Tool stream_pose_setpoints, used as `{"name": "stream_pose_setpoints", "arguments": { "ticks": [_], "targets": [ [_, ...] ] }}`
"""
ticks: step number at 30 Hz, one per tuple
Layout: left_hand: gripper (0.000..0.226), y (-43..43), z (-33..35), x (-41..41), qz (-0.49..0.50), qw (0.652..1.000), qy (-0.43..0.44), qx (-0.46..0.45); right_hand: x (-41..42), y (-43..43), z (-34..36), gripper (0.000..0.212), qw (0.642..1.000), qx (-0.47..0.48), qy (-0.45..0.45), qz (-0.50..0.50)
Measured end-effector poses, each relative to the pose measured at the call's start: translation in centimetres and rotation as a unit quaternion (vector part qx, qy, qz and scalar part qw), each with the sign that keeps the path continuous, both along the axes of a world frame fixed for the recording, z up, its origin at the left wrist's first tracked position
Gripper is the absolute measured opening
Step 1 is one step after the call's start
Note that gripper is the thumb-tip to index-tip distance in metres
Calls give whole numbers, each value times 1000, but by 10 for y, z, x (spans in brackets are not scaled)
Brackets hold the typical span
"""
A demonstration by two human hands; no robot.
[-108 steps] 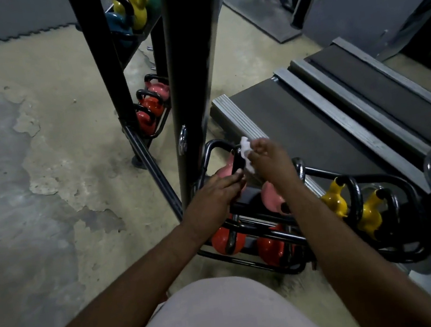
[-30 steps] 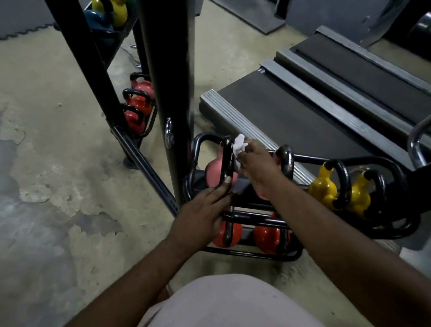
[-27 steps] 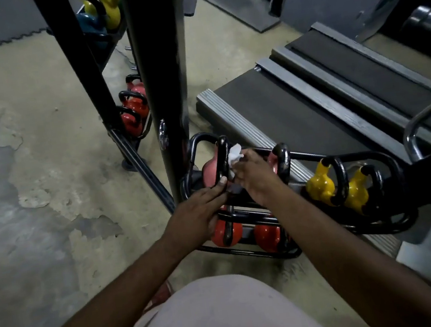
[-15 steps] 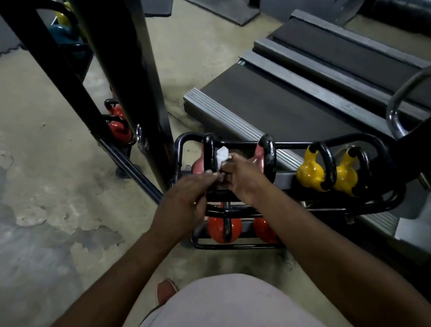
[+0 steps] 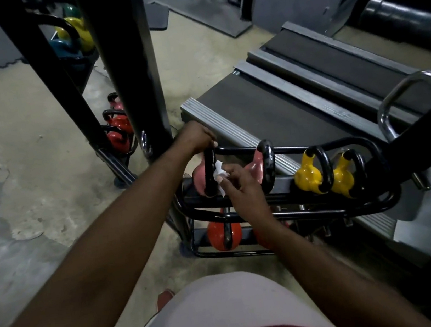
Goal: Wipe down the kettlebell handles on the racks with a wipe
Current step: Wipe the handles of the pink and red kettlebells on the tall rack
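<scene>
A low black rack [image 5: 352,208] holds two pink kettlebells, two yellow kettlebells [image 5: 308,177] and red kettlebells [image 5: 219,235] below. My left hand [image 5: 197,138] grips the top of the black handle [image 5: 210,172] of the left pink kettlebell [image 5: 198,178]. My right hand [image 5: 239,185] pinches a crumpled white wipe [image 5: 220,173] and presses it against the side of that handle. The second pink kettlebell [image 5: 257,168] stands just right of my right hand.
A tall black rack post [image 5: 126,73] stands left of the low rack, with red kettlebells [image 5: 120,133] low behind it and yellow and teal ones higher up. A treadmill deck [image 5: 297,103] lies right behind the rack. Cracked concrete floor [image 5: 30,160] spreads to the left.
My left hand has moved from the handle's lower side up to its top and now grips it. My right hand with the wipe has slid down the handle. The view shifted right.
</scene>
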State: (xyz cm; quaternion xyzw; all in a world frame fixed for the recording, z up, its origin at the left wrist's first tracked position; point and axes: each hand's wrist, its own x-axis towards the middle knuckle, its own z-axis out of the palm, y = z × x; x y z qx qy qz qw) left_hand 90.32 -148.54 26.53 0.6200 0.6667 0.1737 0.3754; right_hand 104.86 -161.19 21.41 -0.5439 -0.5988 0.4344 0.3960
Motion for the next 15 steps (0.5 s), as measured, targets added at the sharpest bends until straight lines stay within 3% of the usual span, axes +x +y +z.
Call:
{"name": "stream_pose_setpoints", "arguments": {
  "ticks": [4,9,11,15],
  "targets": [
    [34,27,3,3,-84,978,189,-34,-3,13,-8,28,972,156,-174,-1],
    [45,49,9,9,-151,943,277,-104,-18,25,4,25,853,319,-413,-4],
    [46,52,14,12,-175,932,298,-108,-25,28,9,27,821,318,-474,31],
    [38,49,20,18,-167,929,320,-87,-33,48,18,26,826,254,-502,32]
  ]
}}
